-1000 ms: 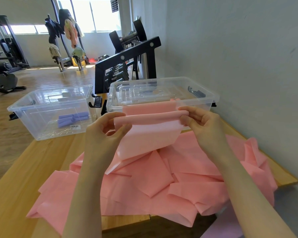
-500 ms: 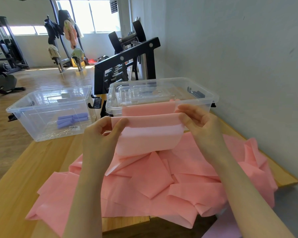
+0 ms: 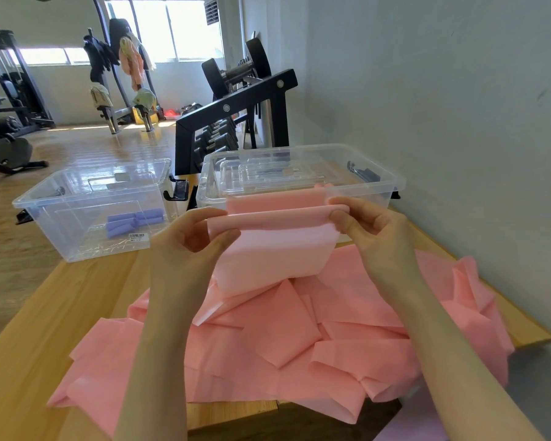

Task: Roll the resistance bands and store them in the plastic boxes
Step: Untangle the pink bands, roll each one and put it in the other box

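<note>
Above the bench, both hands pinch the pink resistance band, barely rolled; purple rolls already boxed, pink pile left.

Left hand, right hand raised, seemingly pinching.

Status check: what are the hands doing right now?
Left hand and right hand pinch the pink band's rolled top edge. Purple rolls in left box. Nothing blocking.

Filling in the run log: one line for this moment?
step: rolling | left hand, right hand: pinch pink band ends | purple rolls: left box
</note>
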